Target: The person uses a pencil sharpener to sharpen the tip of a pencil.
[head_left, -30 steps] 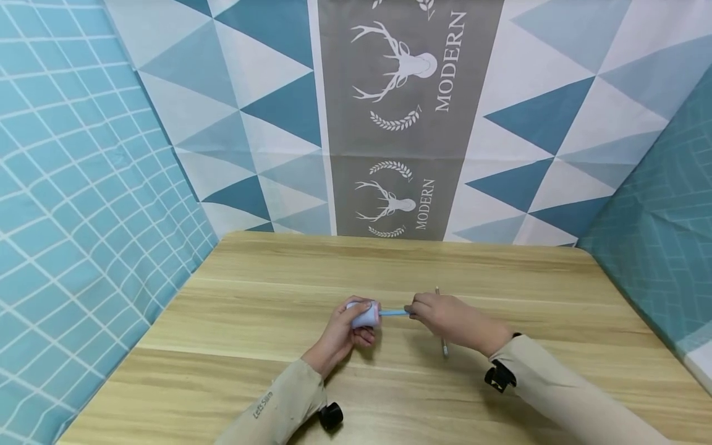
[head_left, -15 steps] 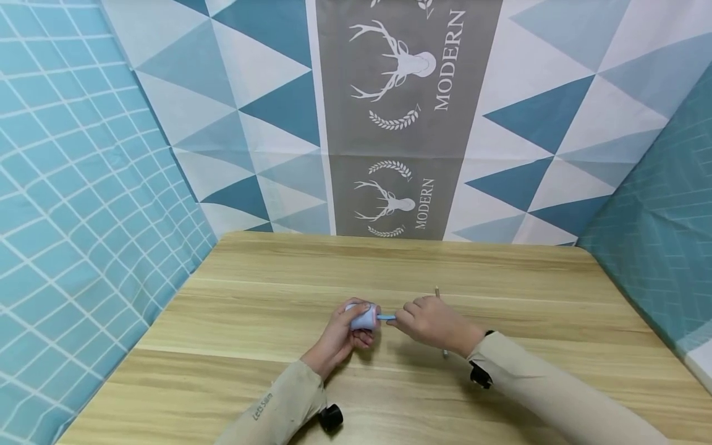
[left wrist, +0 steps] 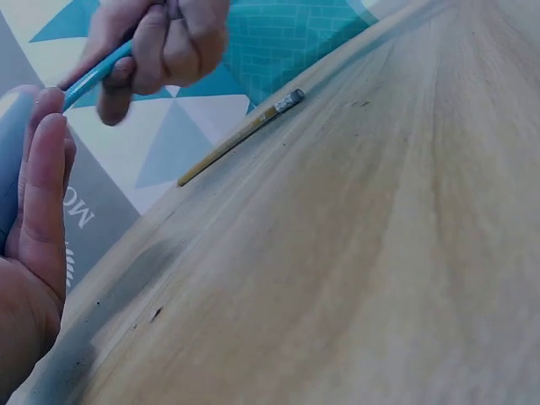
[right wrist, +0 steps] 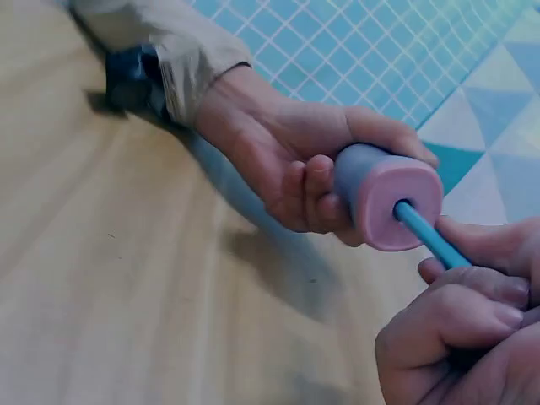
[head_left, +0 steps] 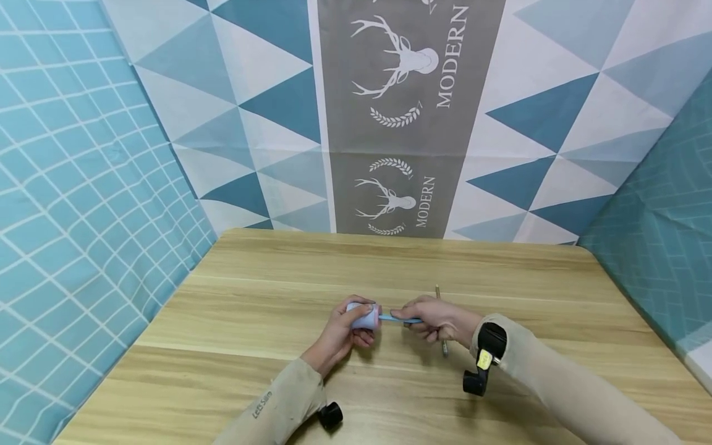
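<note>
My left hand (head_left: 337, 327) grips a pale blue pencil sharpener (head_left: 363, 317), held sideways above the table. Its pink end (right wrist: 380, 215) faces right, and in the right wrist view a blue pencil (right wrist: 432, 234) enters the hole there. The pencil's tip is hidden inside. My right hand (head_left: 438, 318) pinches that pencil a short way from the sharpener, with the thumb along it and the other fingers curled below. In the left wrist view, the sharpener (left wrist: 12, 156) shows only partly, behind the left fingers.
A second pencil (left wrist: 240, 139), with a pale, silvery end, lies on the wooden table (head_left: 267, 266) beneath the right hand. Patterned cloths hang behind the table and along both sides. A small black camera (head_left: 474, 382) juts from the right wrist.
The right hand first shifted left along the blue pencil, then rolled over and now shows its thumb side up. The left hand and the sharpener have stayed nearly still.
</note>
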Demonstrator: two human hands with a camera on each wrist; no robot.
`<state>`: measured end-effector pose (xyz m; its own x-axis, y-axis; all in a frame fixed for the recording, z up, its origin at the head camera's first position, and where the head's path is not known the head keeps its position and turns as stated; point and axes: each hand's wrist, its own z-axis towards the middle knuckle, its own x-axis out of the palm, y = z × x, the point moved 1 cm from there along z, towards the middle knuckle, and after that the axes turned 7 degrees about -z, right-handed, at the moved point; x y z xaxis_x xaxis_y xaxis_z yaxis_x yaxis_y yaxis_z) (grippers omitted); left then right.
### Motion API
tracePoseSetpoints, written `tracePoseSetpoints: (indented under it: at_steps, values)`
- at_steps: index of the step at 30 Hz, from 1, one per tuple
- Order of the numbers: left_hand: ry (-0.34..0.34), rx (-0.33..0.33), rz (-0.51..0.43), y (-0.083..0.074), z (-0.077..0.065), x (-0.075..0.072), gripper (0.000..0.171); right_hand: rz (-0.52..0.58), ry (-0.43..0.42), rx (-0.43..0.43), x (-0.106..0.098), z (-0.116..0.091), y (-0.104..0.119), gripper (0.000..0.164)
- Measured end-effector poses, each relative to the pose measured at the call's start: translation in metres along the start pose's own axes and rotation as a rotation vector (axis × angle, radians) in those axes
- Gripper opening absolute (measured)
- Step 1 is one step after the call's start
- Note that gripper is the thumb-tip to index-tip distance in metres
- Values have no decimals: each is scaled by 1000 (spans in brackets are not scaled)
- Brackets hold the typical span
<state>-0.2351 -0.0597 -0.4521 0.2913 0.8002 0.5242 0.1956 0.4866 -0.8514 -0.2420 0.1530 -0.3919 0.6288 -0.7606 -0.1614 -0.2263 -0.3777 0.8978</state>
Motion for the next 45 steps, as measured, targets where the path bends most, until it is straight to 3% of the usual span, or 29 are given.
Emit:
tracePoseSetpoints:
  at_steps: [2,5,8,14,19,22,24,27,32,35,37,40,45]
  values:
    - [6,0,11,0,-1,0,11,30,45,31,0,-1,-3,32]
    - [13,-1,22,0,-1,2,11,-17,36,-6,-1,-5,-4,34]
    - [16,-3,25,1,0,3,12,-227,-36,-131,-4,-10,-1,37]
    - [27,-5,13,1,1,3,12,-833,-285,-513,-9,-26,10,27]
    - [12,1,2,0,2,1,12,-1281,-384,-1018,-3,-26,5,9]
    - [1,3,-4,-1,2,1,11,-1542,-543,-1253,0,-21,-1,19]
    - [-4,-4,-3,-1,2,0,11,-1659,-640,-1334,2,-16,-4,31]
    - [-1,-21,9,-1,2,-2,10,-1766,-749,-1378,6,-9,-9,37]
    - [-19,-41,10,0,1,-2,9,-1822,-821,-1390,12,1,-12,37]
    - [-42,-48,10,0,1,-1,8,-1762,-765,-1359,14,3,-12,40]
    - [-59,-49,13,1,1,-1,8,-1627,-656,-1273,15,4,-12,39]
    - [-66,-51,21,1,1,0,7,-1287,-442,-1000,15,3,-9,34]
    - [-50,-54,18,1,1,2,8,-538,-100,-400,9,1,3,40]
